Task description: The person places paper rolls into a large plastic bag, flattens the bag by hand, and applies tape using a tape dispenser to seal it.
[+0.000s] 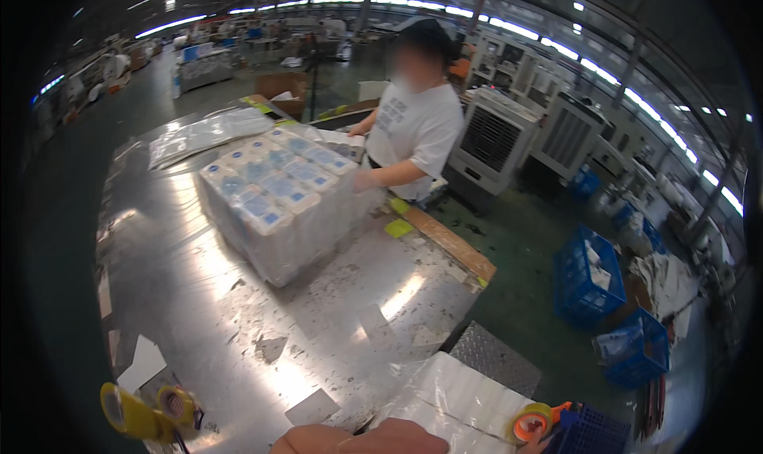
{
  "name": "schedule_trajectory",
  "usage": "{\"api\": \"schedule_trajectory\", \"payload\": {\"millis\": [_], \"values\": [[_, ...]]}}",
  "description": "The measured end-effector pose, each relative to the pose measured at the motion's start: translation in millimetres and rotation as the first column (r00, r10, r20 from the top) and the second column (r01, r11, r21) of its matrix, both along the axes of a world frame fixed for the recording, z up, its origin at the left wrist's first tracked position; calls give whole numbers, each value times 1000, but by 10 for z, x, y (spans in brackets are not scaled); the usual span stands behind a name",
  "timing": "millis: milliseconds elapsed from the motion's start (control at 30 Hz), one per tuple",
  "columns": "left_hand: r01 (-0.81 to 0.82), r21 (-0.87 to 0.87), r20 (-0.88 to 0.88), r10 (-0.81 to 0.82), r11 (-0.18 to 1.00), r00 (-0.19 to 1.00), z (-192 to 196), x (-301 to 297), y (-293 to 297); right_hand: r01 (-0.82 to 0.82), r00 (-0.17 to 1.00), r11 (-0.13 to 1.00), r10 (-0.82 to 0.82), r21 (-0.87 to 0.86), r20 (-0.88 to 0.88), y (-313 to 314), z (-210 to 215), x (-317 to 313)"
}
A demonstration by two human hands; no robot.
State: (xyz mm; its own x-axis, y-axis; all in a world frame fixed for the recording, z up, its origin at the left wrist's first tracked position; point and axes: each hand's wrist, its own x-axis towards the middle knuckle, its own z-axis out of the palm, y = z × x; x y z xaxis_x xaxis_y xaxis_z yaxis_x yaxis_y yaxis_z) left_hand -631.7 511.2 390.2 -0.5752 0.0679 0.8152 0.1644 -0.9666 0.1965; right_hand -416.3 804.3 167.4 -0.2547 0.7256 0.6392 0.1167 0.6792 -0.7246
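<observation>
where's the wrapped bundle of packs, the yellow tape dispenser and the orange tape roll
wrapped bundle of packs (278, 204), head view, on its top face
yellow tape dispenser (147, 414), head view, on its yellow body
orange tape roll (531, 424), head view, on the roll's side

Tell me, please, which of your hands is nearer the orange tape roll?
Right. The right hand lies just left of the orange tape roll; the left hand is farther left, beyond it.

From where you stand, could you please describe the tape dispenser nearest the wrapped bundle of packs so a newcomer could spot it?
Start at the shiny metal table and follow its near left corner. The yellow tape dispenser sits there, beside white paper scraps; the other tape roll is orange and lies far right.
</observation>
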Motion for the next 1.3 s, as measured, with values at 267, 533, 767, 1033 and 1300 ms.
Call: {"api": "schedule_trajectory", "payload": {"millis": [267, 533, 767, 1033, 1300], "values": [[-272, -203, 84, 293, 941, 952, -113, -120, 89, 64, 998, 937, -59, -345, 24, 181, -458, 102], [-349, -450, -492, 99, 822, 865, 551, -608, 733, -35, 999, 908, 16, -418, -47, 89, -466, 232], [-657, -724, -591, 300, 211, 748, -1214, -647, 778, -14, 998, 950, -4, -310, -55, 281, -598, 261], [519, -818, 566, 515, 250, 644, -2868, -401, 166, -46, 995, 902, 2, -430, -102, 109, -401, 228], [116, -985, 143, 233, 125, 962, -2307, -493, 602, 64, 996, 965, -45, -254, 77, 30, -139, 153]]}}
